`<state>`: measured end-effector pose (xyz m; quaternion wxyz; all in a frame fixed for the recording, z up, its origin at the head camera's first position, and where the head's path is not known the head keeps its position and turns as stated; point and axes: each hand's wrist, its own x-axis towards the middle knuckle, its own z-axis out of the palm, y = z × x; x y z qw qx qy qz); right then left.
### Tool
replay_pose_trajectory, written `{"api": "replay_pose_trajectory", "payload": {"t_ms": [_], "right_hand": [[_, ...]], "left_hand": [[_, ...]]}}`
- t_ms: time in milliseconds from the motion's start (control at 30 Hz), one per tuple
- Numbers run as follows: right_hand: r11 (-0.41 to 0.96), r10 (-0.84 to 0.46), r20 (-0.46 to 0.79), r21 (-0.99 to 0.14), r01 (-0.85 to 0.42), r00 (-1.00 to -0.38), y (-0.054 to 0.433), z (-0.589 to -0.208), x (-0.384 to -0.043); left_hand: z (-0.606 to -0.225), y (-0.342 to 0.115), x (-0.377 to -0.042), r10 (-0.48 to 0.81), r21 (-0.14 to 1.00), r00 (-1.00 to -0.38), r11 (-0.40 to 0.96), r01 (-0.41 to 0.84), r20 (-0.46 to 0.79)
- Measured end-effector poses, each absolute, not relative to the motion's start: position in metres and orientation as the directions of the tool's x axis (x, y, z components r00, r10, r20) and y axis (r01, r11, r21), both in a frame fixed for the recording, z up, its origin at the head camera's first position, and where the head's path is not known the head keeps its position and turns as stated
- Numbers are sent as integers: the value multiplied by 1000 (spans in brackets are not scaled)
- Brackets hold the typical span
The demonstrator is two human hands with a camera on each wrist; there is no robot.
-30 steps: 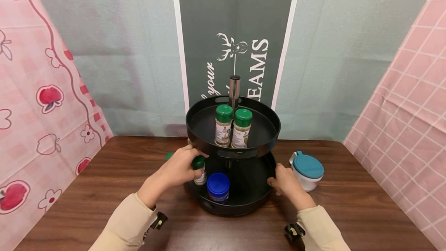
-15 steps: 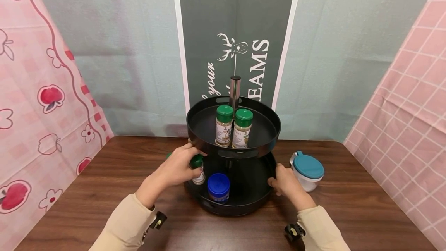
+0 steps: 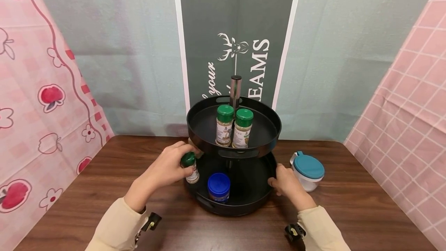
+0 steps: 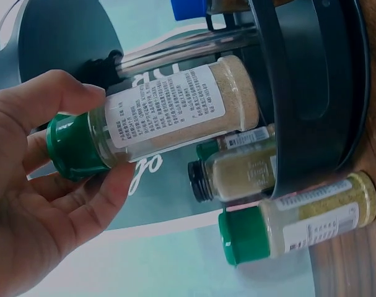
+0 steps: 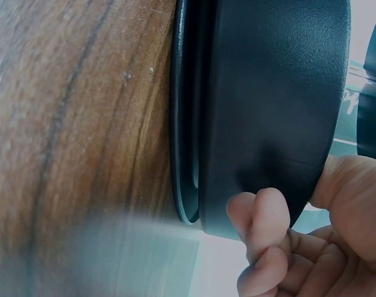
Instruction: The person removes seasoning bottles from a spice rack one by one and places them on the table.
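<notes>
My left hand pinches a spice jar around its green cap, thumb on one side and fingers on the other. In the head view, this jar leans slightly at the left edge of the lower tray of a black two-tier tray stand. My right hand grips the lower tray's right rim, its curled fingers against the outer wall in the right wrist view. A blue-lidded jar stands on the lower tray at the front. Two green-capped spice jars, left and right, stand on the upper tray.
Right of the stand sits a clear container with a teal lid. In the left wrist view, a black-necked jar is partly behind the tray wall, and a green-capped jar stands outside it on the wooden table.
My left hand has shifted left with the spice jar, which now tilts toward the tray's left rim. A green cap behind that hand has become hidden. My right hand stays put.
</notes>
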<state>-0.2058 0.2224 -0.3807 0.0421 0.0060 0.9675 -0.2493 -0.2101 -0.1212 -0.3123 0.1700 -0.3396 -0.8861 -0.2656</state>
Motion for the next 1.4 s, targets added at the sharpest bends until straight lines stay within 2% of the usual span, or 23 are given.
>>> {"api": "replay_pose_trajectory", "payload": {"t_ms": [533,1033,1400], "right_hand": [[878,-11,-86,-477,31,-996,223,-381,-207],[880,-8,-85,-475,33,-996,222,-381,-207],[879,9,-88,-474,49,-996,222,-382,-207]], "left_hand": [[-316,-144,-207,471,379,-733,642,666,492],[-323,-158,-210,457,348,-735,671,654,500],[-334,-162,-212,469,383,-787,694,609,402]]}}
